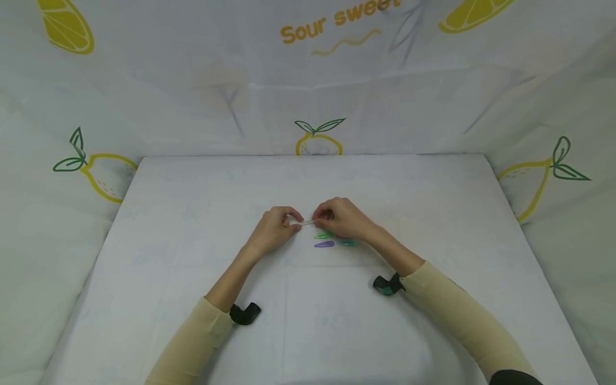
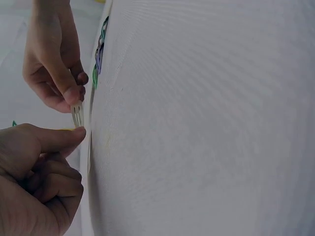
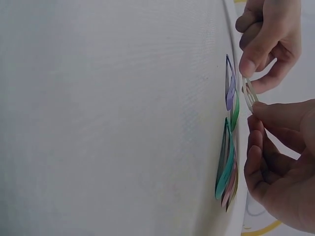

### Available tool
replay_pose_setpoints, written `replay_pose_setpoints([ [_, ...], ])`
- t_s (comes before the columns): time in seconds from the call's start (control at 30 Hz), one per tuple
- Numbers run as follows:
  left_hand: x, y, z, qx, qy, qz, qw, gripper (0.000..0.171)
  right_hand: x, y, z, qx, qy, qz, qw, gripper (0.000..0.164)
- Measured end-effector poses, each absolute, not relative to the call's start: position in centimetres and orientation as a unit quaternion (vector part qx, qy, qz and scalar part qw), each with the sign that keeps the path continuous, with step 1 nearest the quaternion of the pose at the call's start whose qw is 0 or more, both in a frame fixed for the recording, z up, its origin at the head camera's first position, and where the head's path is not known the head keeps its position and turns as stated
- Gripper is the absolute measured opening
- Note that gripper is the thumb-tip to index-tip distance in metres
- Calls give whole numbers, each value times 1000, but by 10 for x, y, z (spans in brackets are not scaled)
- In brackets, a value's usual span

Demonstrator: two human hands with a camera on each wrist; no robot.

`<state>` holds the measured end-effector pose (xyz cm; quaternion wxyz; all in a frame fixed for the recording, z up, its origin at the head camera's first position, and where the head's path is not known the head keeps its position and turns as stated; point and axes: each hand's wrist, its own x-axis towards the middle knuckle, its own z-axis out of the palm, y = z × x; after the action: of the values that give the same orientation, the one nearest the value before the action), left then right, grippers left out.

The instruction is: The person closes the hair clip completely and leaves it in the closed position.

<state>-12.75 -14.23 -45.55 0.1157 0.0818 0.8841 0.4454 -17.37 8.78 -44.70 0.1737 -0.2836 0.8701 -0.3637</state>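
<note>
A pale, whitish snap hair clip is stretched between the two hands, just above the table. The left hand pinches one end between thumb and index finger. At the other end, the right hand pinches it the same way. In the right wrist view the pale clip looks slim, with narrow slots along it. Below the right hand lie a green clip, a purple clip and a teal clip. A pink clip shows behind the teal one, partly hidden.
A white cloth covers the table. White curtains with lemon prints hang behind it and at both sides. Black wrist devices jut from both sleeves over the cloth.
</note>
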Motion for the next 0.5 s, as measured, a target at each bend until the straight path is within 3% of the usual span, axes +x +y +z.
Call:
replay_pose_setpoints([
  [0.5,-121,-137,-446,105,892,435,72,13,-165,96,-441,-321,842,-410,136,10],
])
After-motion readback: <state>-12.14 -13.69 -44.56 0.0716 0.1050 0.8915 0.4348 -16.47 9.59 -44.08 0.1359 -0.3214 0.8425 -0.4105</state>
